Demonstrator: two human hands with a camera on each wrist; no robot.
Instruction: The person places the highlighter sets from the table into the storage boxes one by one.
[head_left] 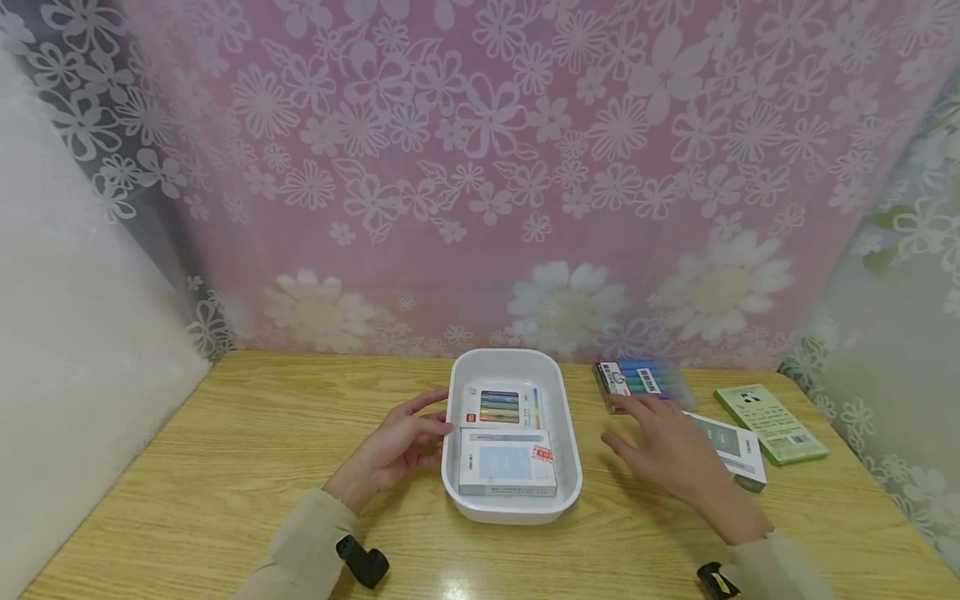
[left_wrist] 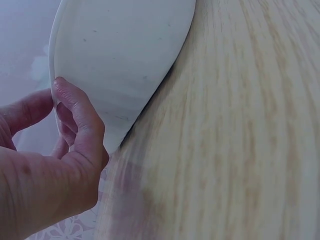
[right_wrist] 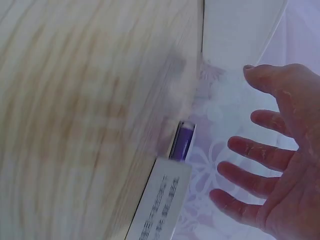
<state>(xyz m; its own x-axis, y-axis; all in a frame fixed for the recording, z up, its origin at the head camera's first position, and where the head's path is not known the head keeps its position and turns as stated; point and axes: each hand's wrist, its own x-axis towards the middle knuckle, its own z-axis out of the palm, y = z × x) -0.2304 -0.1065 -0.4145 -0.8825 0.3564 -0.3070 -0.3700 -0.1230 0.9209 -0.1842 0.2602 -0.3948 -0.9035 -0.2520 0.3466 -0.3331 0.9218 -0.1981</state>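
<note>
A white plastic tray (head_left: 513,510) stands mid-table. Inside lie a flat pack of coloured sticks (head_left: 500,407) and, nearer me, a white box with a pale blue panel (head_left: 505,463). My left hand (head_left: 401,446) is at the tray's left side, its loosely bent fingertips touching the outer wall near the rim, as the left wrist view shows. To the right of the tray, my right hand (head_left: 667,446) hovers with spread fingers, holding nothing. It is nearest a clear case of coloured markers (head_left: 645,379) and a white box with a grey-green panel (head_left: 738,450), which it partly covers.
A light green pack (head_left: 772,423) lies at the far right, beside the white box. Behind the wooden table (head_left: 210,467) hangs a pink flowered curtain (head_left: 450,208), close to the tray's far end and the marker case.
</note>
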